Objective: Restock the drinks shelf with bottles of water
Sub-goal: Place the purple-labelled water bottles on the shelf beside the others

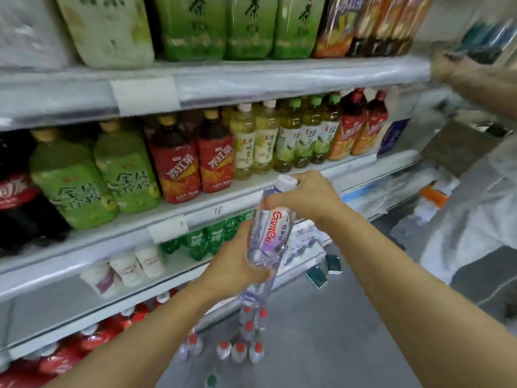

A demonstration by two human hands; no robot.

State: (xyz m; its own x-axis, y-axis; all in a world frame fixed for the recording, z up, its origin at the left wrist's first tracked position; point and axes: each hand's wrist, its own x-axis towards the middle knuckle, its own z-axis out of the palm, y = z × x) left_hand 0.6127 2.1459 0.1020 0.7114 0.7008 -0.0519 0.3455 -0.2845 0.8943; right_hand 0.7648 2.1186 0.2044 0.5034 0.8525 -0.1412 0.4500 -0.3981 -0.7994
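A clear plastic water bottle (pixel 270 233) is held in mid-air in front of a shop's drinks shelving, level with the shelf edge (pixel 195 217) that carries a blank price tag. The left hand (pixel 235 264) is wrapped round the lower body of the bottle, fingers curled onto the ribbed plastic, while the right hand (pixel 305 197) is closed over the shoulder and neck, just beside the white cap (pixel 285 182). The bottle is seen tilted slightly, cap uppermost. Below it, on the grey floor, a cluster of red-capped bottles (pixel 240 351) is left waiting. Green tea bottles (pixel 95 175) and red iced-tea bottles (pixel 190 161) are ranged on the shelf behind, and a figure in white clothing (pixel 475 219) is partly seen at the right. The bottle is judged to be full and therefore moderately heavy for its size; its thin walls can be expected to give under a hard squeeze, and the glossy label to be somewhat slippery. A hold on the ribbed lower body, steadied at the stiffer neck, is considered the surest, and the cap is best not relied on alone.
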